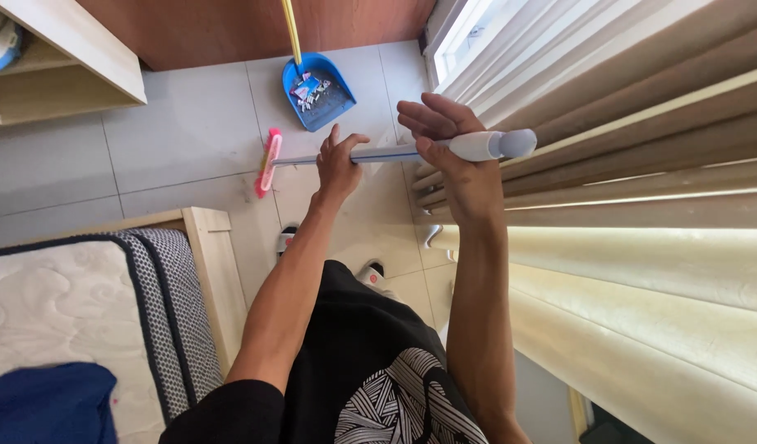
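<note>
Head view. Left hand [339, 167] wrapped around mid-shaft of broom [395, 152], fingers fully curled, firm grasp. Right hand [454, 156] higher on same handle, just below grey end cap; thumb under shaft, fingers extended and only loosely curved over it, so hold looks partial. Handle running roughly level between both hands. Pink bristle head [268, 162] beyond left hand, resting on or just above grey tile floor [173, 131], contact unclear. Blue dustpan [319, 89] further out past left hand, holding scraps of litter, apart from bristles. Beige curtains [641, 164] immediately beside right hand. Mattress corner [82, 288] on wooden frame below left forearm. Sandalled feet [370, 271] beneath hands.
</note>
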